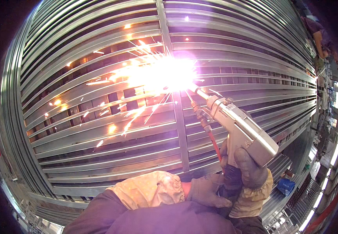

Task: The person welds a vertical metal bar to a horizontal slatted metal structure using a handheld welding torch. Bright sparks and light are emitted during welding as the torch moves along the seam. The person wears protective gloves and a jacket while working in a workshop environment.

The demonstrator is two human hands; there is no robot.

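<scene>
A handheld welding gun (244, 128) with a pale, boxy body points up and left at a steel slatted frame (181, 144). My right hand (251, 169), in a grey glove, is wrapped around its grip. Below that, my left hand (208, 191), also gloved, closes against the lower end of the grip where a dark cable begins; its fingertips are partly hidden. Glare (173, 74) covers the nozzle tip and the spot on the frame's upright bar where it works. A thin red hose (214, 144) runs beside the gun to a metal fitting (201, 113) near the nozzle.
Sparks (138, 113) scatter left and down over the slats. Long parallel bars fill most of the view, with dark gaps between them. A blue object (285, 187) lies at the lower right. Someone else's arm or gloved hand (318, 43) seems to show at the upper right edge.
</scene>
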